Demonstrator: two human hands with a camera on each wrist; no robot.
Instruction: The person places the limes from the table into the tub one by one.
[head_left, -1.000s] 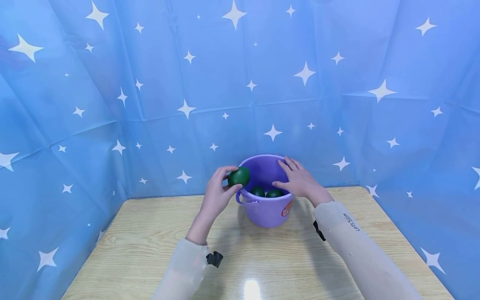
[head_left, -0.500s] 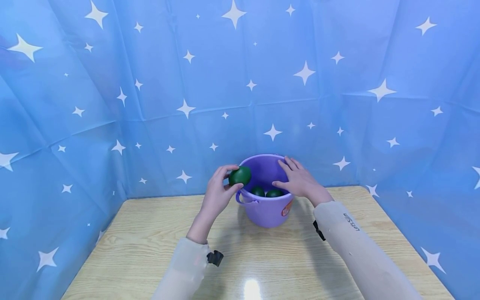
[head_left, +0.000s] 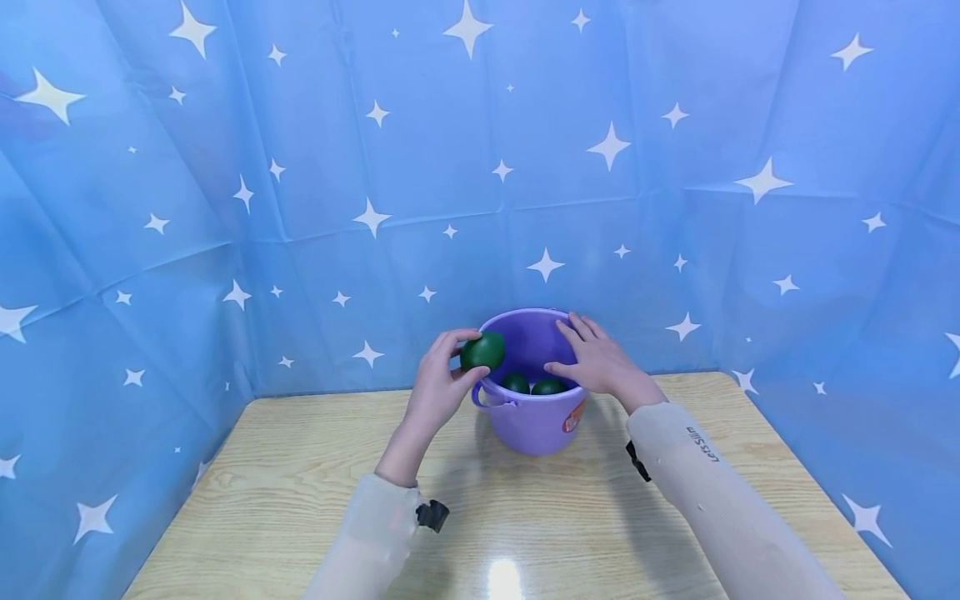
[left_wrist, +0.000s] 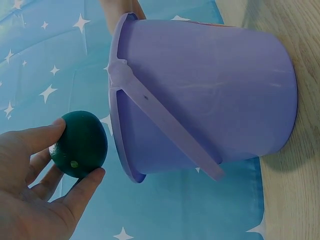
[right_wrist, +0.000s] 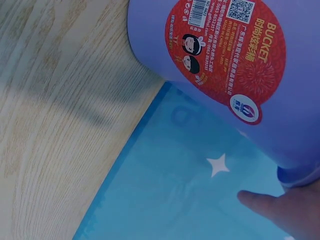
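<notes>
A purple plastic bucket stands on the wooden table near its back edge. Two dark green round fruits lie inside it. My left hand grips a third green fruit just above the bucket's left rim; in the left wrist view that fruit sits between thumb and fingers beside the bucket. My right hand rests on the bucket's right rim, fingers straight and spread. The right wrist view shows the bucket's wall with its red label.
Blue star-printed cloth walls the table at the back and both sides. The bucket's handle hangs folded down against its side. Bare wood stretches from the bucket to the near edge.
My left hand has carried the green fruit slightly right and up, closer over the bucket's rim. The right hand and the bucket have stayed still.
</notes>
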